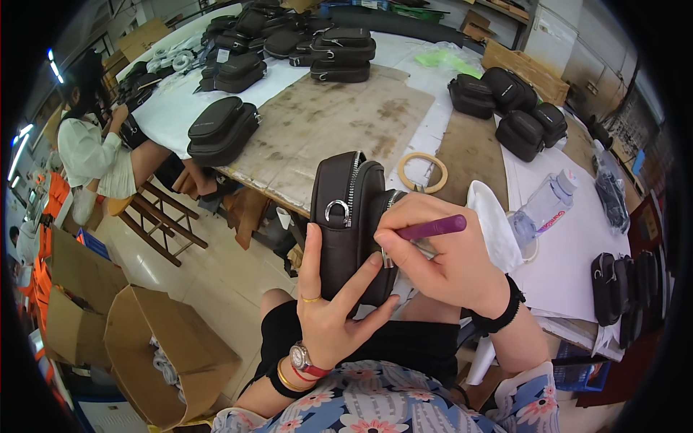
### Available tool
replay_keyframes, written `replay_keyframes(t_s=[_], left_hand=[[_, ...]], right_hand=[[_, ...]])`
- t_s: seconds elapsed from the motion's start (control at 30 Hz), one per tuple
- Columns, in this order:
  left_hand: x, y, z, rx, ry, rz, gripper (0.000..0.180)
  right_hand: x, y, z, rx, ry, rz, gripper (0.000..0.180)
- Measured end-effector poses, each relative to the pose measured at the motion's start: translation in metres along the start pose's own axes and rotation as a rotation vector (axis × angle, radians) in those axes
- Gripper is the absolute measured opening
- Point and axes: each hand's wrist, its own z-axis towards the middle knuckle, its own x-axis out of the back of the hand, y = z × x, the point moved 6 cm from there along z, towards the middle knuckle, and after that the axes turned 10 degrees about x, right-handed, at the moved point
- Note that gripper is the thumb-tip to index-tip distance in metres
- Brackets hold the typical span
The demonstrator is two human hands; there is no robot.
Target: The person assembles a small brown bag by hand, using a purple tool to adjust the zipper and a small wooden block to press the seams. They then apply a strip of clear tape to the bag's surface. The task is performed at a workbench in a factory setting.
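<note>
A small dark brown zip bag [333, 249] stands upright in front of me, over my lap, with a silver zip and a metal D-ring on its side. My left hand [328, 321] grips it from below, fingers spread along the side and the front pocket. In a writing grip, my right hand [451, 249] holds a purple pen-like tool [437, 227] against the pocket's edge. The tool's tip is hidden behind my fingers. A small metal zip pull [388, 258] hangs between the two hands.
Finished-looking dark bags [245, 68] are piled at the table's far left, others [520, 108] at the right. A tape ring [422, 173], a white cloth [494, 224] and a clear bottle [543, 206] lie right of my hands. Cardboard boxes [170, 353] stand at left; a person [97, 144] sits beyond.
</note>
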Motion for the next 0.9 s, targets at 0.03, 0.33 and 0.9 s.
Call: replay_keyframes(t_s=[0.03,0.33,0.9], left_hand=[[-0.001,-0.001,0.0,0.001,0.0,-0.011,0.06],[0.0,0.0,0.0,0.015,0.001,0.027,0.059],[-0.002,0.001,-0.001,0.001,0.006,0.042,0.054]], right_hand=[[-0.001,0.0,0.0,0.004,0.0,-0.011,0.006],[-0.003,-0.003,0.004,0.028,-0.03,-0.049,0.007],[-0.013,-0.003,0.006,0.081,-0.116,-0.116,0.011]])
